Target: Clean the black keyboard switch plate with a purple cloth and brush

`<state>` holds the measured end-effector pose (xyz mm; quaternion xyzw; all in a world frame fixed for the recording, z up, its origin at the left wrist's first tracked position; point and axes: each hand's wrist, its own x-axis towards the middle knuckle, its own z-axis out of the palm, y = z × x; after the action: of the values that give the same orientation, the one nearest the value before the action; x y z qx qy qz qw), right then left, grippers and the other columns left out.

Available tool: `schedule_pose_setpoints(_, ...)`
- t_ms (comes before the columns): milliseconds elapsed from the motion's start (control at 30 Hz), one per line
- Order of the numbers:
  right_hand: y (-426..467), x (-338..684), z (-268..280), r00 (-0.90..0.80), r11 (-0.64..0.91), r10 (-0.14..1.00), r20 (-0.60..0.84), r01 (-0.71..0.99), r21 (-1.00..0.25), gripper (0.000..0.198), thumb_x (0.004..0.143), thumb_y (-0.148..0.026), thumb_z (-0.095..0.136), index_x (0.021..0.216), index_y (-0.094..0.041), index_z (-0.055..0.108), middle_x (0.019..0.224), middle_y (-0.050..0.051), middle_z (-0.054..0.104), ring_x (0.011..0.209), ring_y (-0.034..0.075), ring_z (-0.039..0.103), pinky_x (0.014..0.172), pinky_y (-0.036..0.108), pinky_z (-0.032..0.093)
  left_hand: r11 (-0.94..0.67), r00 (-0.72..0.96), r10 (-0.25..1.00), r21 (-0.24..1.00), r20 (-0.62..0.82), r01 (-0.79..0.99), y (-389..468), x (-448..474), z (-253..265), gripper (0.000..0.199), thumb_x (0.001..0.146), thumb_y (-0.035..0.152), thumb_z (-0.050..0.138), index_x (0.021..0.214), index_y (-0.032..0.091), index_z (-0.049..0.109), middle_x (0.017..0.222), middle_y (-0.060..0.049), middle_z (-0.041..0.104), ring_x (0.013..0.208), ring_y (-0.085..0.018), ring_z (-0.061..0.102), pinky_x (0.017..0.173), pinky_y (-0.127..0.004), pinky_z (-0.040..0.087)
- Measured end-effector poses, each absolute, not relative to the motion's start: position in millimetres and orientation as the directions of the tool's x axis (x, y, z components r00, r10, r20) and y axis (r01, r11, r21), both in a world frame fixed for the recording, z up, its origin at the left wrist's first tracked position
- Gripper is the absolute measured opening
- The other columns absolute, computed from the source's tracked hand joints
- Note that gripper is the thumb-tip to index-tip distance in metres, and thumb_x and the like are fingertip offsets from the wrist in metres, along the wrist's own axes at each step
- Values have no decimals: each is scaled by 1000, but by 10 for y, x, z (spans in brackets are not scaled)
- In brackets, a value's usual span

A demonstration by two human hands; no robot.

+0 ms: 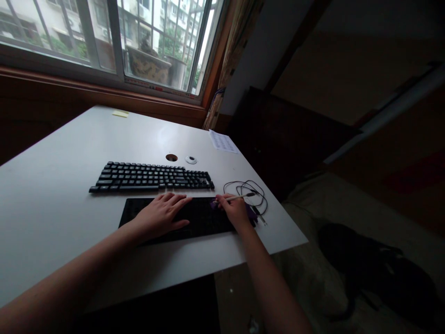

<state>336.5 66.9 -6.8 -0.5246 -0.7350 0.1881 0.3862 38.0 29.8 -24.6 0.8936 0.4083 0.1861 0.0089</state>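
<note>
A flat black keyboard-sized panel (198, 218) lies near the front edge of the white table. My left hand (166, 211) rests on its left half, palm down with the fingers spread. Over the panel's right end, my right hand (232, 208) pinches a thin pale stick (236, 198) with a dark rear end; its working tip is too small to make out. Purple cloth (251, 213) shows beside and under this hand. Just behind the panel stand rows of black keycaps (153, 177) in keyboard layout; whether a base lies under them I cannot tell.
A thin black cable (266, 199) lies coiled to the right. Farther back are a round hole (171, 157) in the tabletop, a white ring-shaped cover (191, 160), a printed sheet (223, 141) and a yellow slip (120, 113). The table's right edge (278, 202) runs close by my right hand.
</note>
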Motion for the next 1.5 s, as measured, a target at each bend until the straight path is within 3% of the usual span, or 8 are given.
schedule_pose_setpoints(167, 671, 3204, -47, -196, 407, 910, 365, 587, -700, 31, 94, -47, 64, 77, -23, 76, 70, 2, 75, 66, 21, 72, 65, 29, 51, -669, 592, 730, 176, 342, 722, 300, 378, -256, 71, 99, 67, 49, 155, 24, 40, 147, -9, 56, 130, -35, 51, 110, -48, 36)
schedule_pose_setpoints(600, 718, 3103, -58, -176, 438, 864, 471, 723, -534, 40, 100, -50, 55, 72, -25, 70, 74, 3, 73, 73, 21, 70, 69, 29, 47, -668, 592, 729, 171, 344, 724, 309, 372, -289, 72, 98, 68, 48, 156, 26, 39, 148, -9, 55, 130, -35, 51, 109, -48, 36)
schedule_pose_setpoints(800, 699, 3131, -64, -149, 403, 886, 439, 713, -574, 47, 101, -50, 51, 65, -24, 64, 58, 0, 64, 60, 19, 64, 62, 28, 43, -662, 585, 737, 186, 338, 726, 306, 376, -270, 72, 98, 68, 48, 156, 25, 39, 147, -9, 56, 129, -34, 52, 110, -47, 36)
schedule_pose_setpoints(967, 708, 3135, -86, -176, 452, 864, 471, 683, -574, 42, 100, -50, 53, 70, -24, 67, 72, 3, 71, 73, 20, 67, 69, 29, 46, -665, 589, 734, 179, 338, 725, 309, 372, -273, 72, 98, 68, 48, 156, 26, 38, 147, -9, 56, 129, -34, 52, 109, -46, 37)
schedule_pose_setpoints(1133, 712, 3148, -90, -142, 402, 893, 427, 678, -616, 44, 101, -50, 51, 68, -24, 65, 60, 0, 64, 63, 19, 63, 64, 29, 43, -657, 585, 740, 171, 331, 735, 303, 375, -262, 72, 98, 67, 49, 155, 25, 39, 147, -9, 56, 129, -35, 52, 108, -47, 38)
schedule_pose_setpoints(1300, 706, 3146, -86, -156, 437, 873, 462, 668, -602, 45, 100, -52, 52, 68, -24, 64, 69, 2, 68, 71, 20, 65, 70, 30, 45, -660, 586, 739, 178, 333, 730, 301, 375, -257, 72, 98, 68, 49, 156, 25, 37, 148, -9, 55, 128, -35, 52, 108, -47, 38)
schedule_pose_setpoints(1500, 715, 3153, -96, -154, 425, 882, 446, 668, -611, 45, 101, -50, 51, 67, -24, 63, 66, 1, 66, 67, 19, 64, 68, 30, 44, -657, 584, 740, 179, 333, 732, 300, 377, -255, 73, 98, 69, 49, 156, 25, 38, 147, -9, 56, 128, -34, 52, 109, -47, 37)
